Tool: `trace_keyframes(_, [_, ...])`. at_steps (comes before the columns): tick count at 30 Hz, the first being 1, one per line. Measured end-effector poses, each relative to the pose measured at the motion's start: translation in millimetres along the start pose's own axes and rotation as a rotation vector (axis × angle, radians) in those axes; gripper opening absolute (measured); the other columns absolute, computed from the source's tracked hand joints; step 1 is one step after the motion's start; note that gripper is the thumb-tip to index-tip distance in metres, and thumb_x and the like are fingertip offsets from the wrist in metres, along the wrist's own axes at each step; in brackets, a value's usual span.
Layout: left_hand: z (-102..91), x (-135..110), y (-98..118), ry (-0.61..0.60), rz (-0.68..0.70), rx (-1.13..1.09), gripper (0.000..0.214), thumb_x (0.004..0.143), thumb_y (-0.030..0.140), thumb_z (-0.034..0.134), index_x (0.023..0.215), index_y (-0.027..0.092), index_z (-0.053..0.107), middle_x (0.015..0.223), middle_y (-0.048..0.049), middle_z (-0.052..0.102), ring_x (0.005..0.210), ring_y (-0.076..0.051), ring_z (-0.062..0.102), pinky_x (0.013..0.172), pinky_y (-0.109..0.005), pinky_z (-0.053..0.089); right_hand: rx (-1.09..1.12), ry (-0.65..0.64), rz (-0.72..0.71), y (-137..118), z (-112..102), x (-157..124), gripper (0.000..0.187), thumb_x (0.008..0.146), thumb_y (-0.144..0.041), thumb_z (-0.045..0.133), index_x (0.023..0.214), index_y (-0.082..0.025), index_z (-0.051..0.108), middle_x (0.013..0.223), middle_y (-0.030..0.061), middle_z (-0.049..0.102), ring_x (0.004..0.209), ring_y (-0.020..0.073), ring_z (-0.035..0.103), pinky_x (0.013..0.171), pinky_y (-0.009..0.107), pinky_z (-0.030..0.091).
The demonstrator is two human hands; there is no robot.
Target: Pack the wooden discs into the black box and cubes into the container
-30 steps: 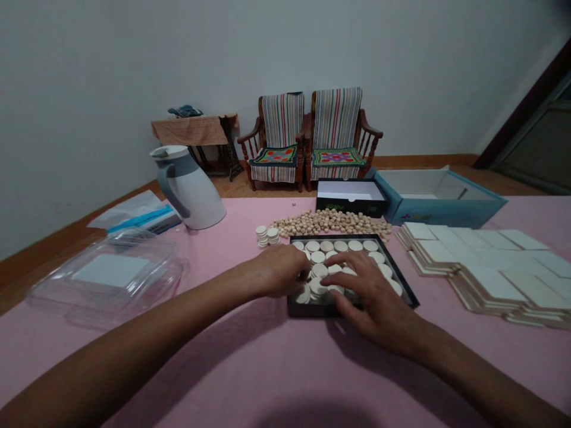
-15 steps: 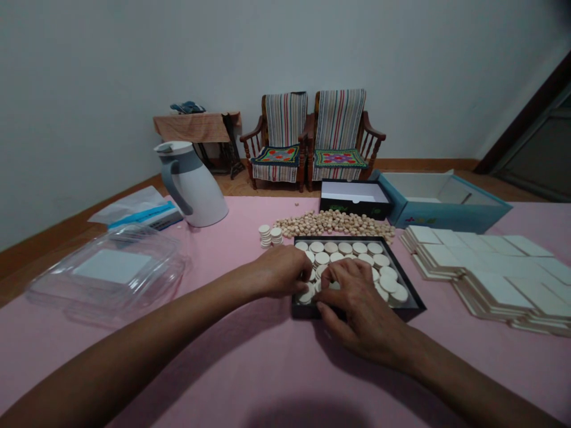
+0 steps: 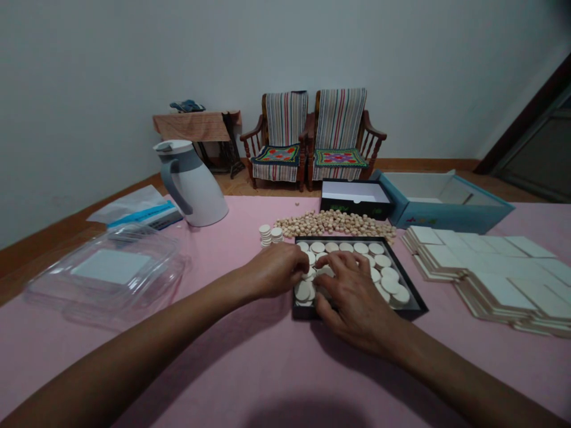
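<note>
Left hand (image 3: 279, 270), right hand (image 3: 354, 297) at white discs (image 3: 390, 285), black tray (image 3: 404, 274)

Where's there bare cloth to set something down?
Bare pink cloth lies between the forearms, this side of the black tray, and between the pitcher and disc stacks. Crowded: the tray, with white discs, left hand and right hand; behind it, small beige pieces; right, stacked boards.

The shallow tray (image 3: 303, 313), black-rimmed and squarish, lies flat on the table (image 3: 214, 386), well in from its far edge. Plain whitish round discs (image 3: 389, 274) fill much of it. Six line its far edge in a neat row; toward the near right corner they overlap loosely, and others overlap at the near left corner. The middle is partly hidden.
</note>
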State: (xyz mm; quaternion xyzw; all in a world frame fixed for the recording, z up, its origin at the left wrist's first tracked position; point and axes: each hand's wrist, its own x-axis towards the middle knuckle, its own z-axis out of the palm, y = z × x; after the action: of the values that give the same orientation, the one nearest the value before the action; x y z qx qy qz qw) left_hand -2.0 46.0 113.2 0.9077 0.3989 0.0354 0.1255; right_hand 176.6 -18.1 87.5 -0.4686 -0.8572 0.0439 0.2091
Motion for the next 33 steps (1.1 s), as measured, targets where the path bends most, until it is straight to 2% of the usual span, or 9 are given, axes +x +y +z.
trace_keyframes(7, [4.6, -5, -4, 0.081, -0.004, -0.103, 0.026, 0.072, 0.007, 0.052, 0.085, 0.018, 0.072, 0.082, -0.0038, 0.072, 0.072, -0.015, 0.063, 0.067, -0.024, 0.045, 0.002, -0.063, -0.017, -4, 3, 5, 0.02, 0.085, -0.019, 0.047, 0.082, -0.017, 0.066, 0.111, 0.0099, 0.058, 0.112, 0.0258, 0.042, 0.097, 0.045, 0.026])
trace_keyframes(10, [6.7, -8, -4, 0.211, -0.045, -0.195, 0.025, 0.073, 0.006, 0.051, 0.086, 0.017, 0.069, 0.082, -0.0032, 0.069, 0.068, -0.013, 0.061, 0.064, -0.022, 0.045, 0.047, -0.069, -0.02, -3, 3, 5, 0.022, 0.087, -0.017, 0.045, 0.087, -0.018, 0.067, 0.111, 0.0093, 0.058, 0.111, 0.0252, 0.042, 0.094, 0.044, 0.028])
trace_keyframes(13, [11.4, -14, -4, 0.353, -0.096, -0.313, 0.021, 0.076, 0.008, 0.05, 0.087, 0.017, 0.065, 0.085, -0.0025, 0.067, 0.065, -0.01, 0.059, 0.061, -0.021, 0.045, 0.1, -0.021, 0.003, 1, 0, 3, 0.023, 0.086, -0.015, 0.046, 0.091, -0.019, 0.067, 0.111, 0.0085, 0.058, 0.107, 0.0243, 0.042, 0.091, 0.043, 0.029])
trace_keyframes(17, [25.3, -28, -4, 0.468, -0.201, -0.483, 0.01, 0.084, 0.019, 0.05, 0.087, 0.017, 0.059, 0.075, -0.0002, 0.062, 0.059, -0.009, 0.057, 0.054, -0.019, 0.043, 0.149, -0.038, -0.011, 0, -9, -4, 0.019, 0.085, -0.016, 0.049, 0.081, -0.021, 0.067, 0.097, 0.0058, 0.057, 0.096, 0.0216, 0.043, 0.084, 0.041, 0.029])
trace_keyframes(21, [49.6, -42, -2, 0.506, -0.317, -0.662, 0.019, 0.087, 0.033, 0.053, 0.081, 0.016, 0.056, 0.066, 0.0021, 0.056, 0.052, -0.008, 0.052, 0.05, -0.019, 0.042, 0.137, -0.104, -0.013, -7, -11, -7, 0.024, 0.088, -0.021, 0.049, 0.067, -0.019, 0.062, 0.086, 0.0036, 0.054, 0.089, 0.0192, 0.043, 0.083, 0.04, 0.028])
trace_keyframes(26, [81.6, -51, 3, 0.515, -0.385, -0.979, 0.029, 0.09, 0.042, 0.049, 0.078, 0.016, 0.053, 0.058, 0.0034, 0.054, 0.048, -0.008, 0.052, 0.048, -0.019, 0.041, 0.092, -0.112, -0.008, -14, -5, -5, 0.029, 0.09, -0.022, 0.045, 0.065, -0.018, 0.06, 0.083, 0.0032, 0.054, 0.088, 0.0186, 0.043, 0.084, 0.041, 0.027])
trace_keyframes(29, [93.1, -53, 5, 0.467, -0.41, -1.069, 0.031, 0.091, 0.044, 0.049, 0.077, 0.016, 0.052, 0.055, 0.0026, 0.056, 0.046, -0.008, 0.052, 0.046, -0.019, 0.04, 0.081, -0.105, -0.004, -14, -4, -4, 0.029, 0.09, -0.02, 0.044, 0.067, -0.018, 0.061, 0.084, 0.0036, 0.055, 0.088, 0.0187, 0.043, 0.085, 0.041, 0.027])
trace_keyframes(33, [99.6, -54, 7, 0.454, -0.448, -1.12, 0.032, 0.089, 0.048, 0.05, 0.081, 0.017, 0.052, 0.053, 0.0034, 0.057, 0.037, -0.006, 0.042, 0.037, -0.016, 0.031, 0.067, -0.074, 0.015, -13, -7, -5, 0.028, 0.09, -0.02, 0.044, 0.07, -0.018, 0.063, 0.086, 0.0047, 0.056, 0.088, 0.0197, 0.044, 0.083, 0.041, 0.028])
